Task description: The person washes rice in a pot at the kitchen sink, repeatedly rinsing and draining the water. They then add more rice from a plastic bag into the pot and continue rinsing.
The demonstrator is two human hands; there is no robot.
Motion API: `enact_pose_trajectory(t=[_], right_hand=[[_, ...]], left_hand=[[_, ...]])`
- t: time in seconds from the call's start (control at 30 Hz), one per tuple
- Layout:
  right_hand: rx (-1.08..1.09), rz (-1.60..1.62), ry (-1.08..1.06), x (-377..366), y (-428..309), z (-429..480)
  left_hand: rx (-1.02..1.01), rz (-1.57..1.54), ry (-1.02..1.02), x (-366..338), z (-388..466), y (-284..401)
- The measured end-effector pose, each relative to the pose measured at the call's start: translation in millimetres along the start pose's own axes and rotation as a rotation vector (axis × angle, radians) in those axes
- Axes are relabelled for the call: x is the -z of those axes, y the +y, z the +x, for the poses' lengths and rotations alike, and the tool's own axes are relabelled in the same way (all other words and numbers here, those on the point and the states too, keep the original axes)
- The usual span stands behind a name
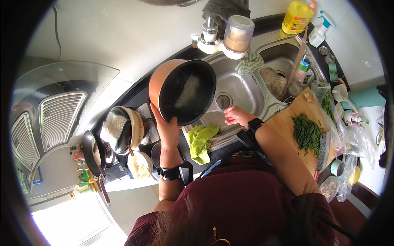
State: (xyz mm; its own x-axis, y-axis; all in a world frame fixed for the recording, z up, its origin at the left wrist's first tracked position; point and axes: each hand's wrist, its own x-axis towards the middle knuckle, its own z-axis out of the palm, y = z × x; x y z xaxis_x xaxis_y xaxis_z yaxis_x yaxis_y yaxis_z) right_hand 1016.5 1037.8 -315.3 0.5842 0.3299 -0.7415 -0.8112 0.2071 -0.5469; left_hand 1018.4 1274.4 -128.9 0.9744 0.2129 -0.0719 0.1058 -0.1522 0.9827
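My left hand (166, 129) grips the rim of a deep orange pot with a dark inside (187, 92), tilted over the left edge of a stainless steel sink (243, 89). A whitish patch shows inside the pot. Clear liquid seems to run from its lower right rim towards my right hand (238, 117), which is over the sink's near side with its fingers loosely spread and nothing visible in them. A lime-green cloth (203, 141) lies over the sink's near edge. Behind the sink stands a tap with a water filter (238, 35) attached.
At the right, a wooden cutting board (277, 126) holds chopped green stalks (306, 133) and a cleaver-like blade (322, 150). Plastic bags lie beyond it. Stacked pans (132, 129), a bowl (140, 164) and a wok (92, 153) stand left. A yellow detergent jug (297, 18) stands behind the second basin.
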Motion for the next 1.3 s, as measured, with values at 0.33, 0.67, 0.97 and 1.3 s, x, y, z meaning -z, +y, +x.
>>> enact_pose_trajectory(t=[0.33, 0.67, 0.97, 1.3], right_hand=[[-0.015, -0.068, 0.031, -0.2, 2.4, -2.7], [0.045, -0.066, 0.029, 13.0, 12.9, 0.2], [0.066, -0.068, 0.058, 18.9, 15.2, 0.7], [0.049, -0.126, 0.104, 19.4, 14.1, -2.3]], left_hand=[[-0.033, 0.06, 0.015, 6.2, -0.8, 3.5], [-0.191, 0.177, 0.023, 15.6, 11.0, -14.5], [-0.122, 0.117, 0.031, 11.5, 4.9, 3.6], [-0.125, 0.163, 0.052, 12.9, 4.5, 14.7]])
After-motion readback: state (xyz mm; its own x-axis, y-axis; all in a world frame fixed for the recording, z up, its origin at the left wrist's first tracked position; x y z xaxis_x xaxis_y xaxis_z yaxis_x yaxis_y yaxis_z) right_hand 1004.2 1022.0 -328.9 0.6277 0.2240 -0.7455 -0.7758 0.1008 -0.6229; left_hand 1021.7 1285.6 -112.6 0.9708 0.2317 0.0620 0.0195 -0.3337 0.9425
